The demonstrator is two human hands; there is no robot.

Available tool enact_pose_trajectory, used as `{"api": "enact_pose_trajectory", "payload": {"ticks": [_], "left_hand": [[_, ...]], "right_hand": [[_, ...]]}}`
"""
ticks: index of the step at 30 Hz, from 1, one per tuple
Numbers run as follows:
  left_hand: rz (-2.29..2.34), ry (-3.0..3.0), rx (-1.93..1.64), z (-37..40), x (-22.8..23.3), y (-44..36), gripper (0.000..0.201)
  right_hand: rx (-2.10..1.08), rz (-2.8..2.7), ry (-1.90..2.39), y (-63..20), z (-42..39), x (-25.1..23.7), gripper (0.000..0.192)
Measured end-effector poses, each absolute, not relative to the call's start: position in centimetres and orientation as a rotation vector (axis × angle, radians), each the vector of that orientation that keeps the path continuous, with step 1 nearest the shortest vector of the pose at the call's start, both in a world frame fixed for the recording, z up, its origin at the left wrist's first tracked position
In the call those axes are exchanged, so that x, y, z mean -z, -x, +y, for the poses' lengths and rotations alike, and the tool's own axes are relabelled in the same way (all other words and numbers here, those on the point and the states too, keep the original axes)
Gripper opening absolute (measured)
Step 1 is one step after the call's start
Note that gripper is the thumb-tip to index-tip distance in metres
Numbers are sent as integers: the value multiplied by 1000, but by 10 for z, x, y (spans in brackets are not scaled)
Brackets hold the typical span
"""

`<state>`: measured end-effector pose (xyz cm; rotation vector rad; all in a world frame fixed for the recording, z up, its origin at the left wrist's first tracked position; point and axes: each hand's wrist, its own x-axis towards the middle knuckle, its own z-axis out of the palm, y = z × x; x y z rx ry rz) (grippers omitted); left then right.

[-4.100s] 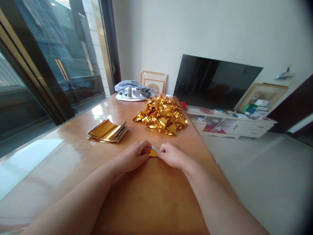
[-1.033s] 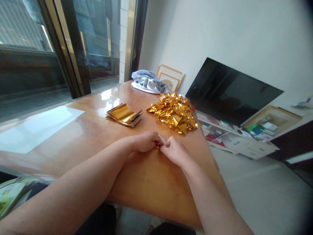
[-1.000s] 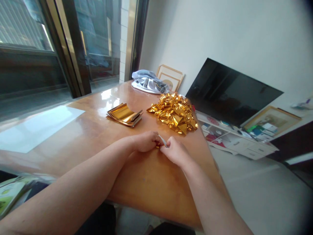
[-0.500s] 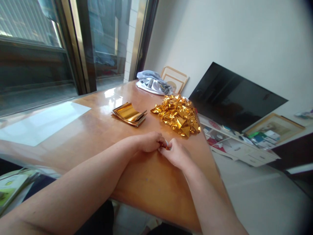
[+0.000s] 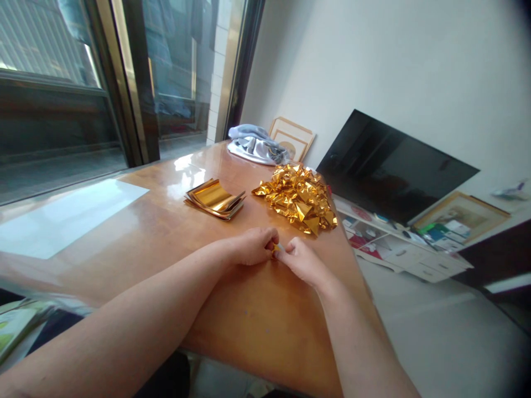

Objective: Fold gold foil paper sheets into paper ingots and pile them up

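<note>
My left hand [image 5: 251, 246] and my right hand [image 5: 301, 261] meet over the wooden table [image 5: 249, 326], fingertips pinching a small folded piece of gold foil paper [image 5: 276, 250] between them. Most of the piece is hidden by my fingers. Beyond my hands lies a heap of folded gold foil pieces [image 5: 299, 198]. To its left sits a stack of flat gold foil sheets [image 5: 214, 198], slightly curled.
A bundled grey-white cloth [image 5: 254, 145] and picture frames [image 5: 292, 135] sit at the table's far end. A dark TV [image 5: 394, 166] leans on a low white cabinet [image 5: 398, 249] to the right. Window glass runs along the left; the table's right edge drops to the floor.
My hands have kept working the same small foil piece, closing tighter around it. The camera has shifted to the left and tilted, so the table edge near me shows now.
</note>
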<state>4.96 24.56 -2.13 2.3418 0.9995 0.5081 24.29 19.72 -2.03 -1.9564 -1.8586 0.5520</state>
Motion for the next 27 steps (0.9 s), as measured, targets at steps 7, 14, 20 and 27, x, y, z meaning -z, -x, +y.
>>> {"api": "enact_pose_trajectory", "payload": {"ticks": [7, 14, 20, 27], "left_hand": [[1025, -2338, -518, 243, 19, -49, 28], [943, -2412, -518, 243, 16, -48, 21], [888, -2470, -578, 245, 20, -49, 18], [875, -2480, -603, 246, 20, -51, 17]], "right_hand": [[-393, -1894, 2018, -243, 205, 26, 36], [-469, -1781, 2008, -246, 211, 31, 17], [-915, -1523, 1823, -248, 195, 18, 10], [-507, -1699, 1815, -261, 192, 17, 15]]}}
